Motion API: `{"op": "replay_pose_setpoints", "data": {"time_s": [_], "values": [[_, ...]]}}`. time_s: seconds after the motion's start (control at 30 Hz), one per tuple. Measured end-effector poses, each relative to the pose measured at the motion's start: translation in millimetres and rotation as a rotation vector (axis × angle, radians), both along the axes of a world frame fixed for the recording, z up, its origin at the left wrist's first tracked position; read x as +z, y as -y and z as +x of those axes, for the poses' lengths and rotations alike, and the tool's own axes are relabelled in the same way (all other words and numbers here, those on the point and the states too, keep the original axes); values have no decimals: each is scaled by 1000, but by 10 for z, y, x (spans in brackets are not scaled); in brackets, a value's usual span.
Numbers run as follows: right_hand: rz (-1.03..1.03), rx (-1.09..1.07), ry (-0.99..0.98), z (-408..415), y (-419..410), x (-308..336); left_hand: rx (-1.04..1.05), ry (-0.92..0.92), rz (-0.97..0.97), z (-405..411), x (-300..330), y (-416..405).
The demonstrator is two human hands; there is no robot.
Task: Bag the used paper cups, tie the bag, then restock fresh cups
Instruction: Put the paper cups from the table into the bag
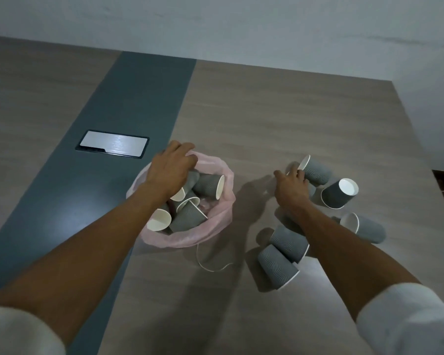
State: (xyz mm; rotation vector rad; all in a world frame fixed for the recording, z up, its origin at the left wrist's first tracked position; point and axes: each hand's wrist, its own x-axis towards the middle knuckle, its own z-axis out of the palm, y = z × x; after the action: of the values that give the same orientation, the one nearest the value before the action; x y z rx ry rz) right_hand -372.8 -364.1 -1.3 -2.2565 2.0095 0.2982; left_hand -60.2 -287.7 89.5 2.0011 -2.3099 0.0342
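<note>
A pink plastic bag [217, 224] stands open on the table, with several grey ribbed paper cups [208, 185] lying inside it. My left hand [171, 169] rests over the bag's far rim, its fingers curled on the plastic and over a cup. To the right, several more grey cups lie scattered on the table: one upside down [337, 194], one on its side [368, 228], two near the front [277, 266]. My right hand [291, 187] reaches onto a cup lying on its side [315, 169] at the back of that group, fingers at its rim.
A thin white string [210, 267] trails from the bag toward the front. A silver cable-port lid [113, 144] is set in the table's dark grey centre strip [139, 93]. The table's right edge [420, 155] borders the floor. A pale wall runs behind.
</note>
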Motion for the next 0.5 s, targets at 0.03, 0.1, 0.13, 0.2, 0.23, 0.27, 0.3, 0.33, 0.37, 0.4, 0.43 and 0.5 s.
{"op": "replay_pose_setpoints", "data": {"time_s": [0.03,0.1,0.13,0.2,0.23,0.27,0.3,0.33,0.37,0.4,0.43,0.5], "values": [[13,-3,-44,-30,35,-26,10,2,3,3,-13,25],[-12,24,-129,-58,50,-53,22,20,0,33,-37,60],[-48,63,-164,-57,47,-56,28,24,1,50,-40,78],[-89,143,-186,-8,57,10,47,22,9,75,-21,105],[-115,167,-140,58,74,73,64,12,16,85,-3,112],[-140,168,-37,149,101,155,80,-1,26,89,21,119],[-160,145,109,255,116,263,94,-6,37,91,55,123],[-166,104,319,369,115,371,106,-6,53,92,87,131],[-152,54,561,485,91,476,120,-13,69,91,127,136],[-83,0,807,600,39,557,131,-25,86,90,164,143],[24,-45,1025,720,-34,607,136,-31,94,92,200,145],[222,-110,1330,934,-201,624,141,-38,86,101,241,153]]}}
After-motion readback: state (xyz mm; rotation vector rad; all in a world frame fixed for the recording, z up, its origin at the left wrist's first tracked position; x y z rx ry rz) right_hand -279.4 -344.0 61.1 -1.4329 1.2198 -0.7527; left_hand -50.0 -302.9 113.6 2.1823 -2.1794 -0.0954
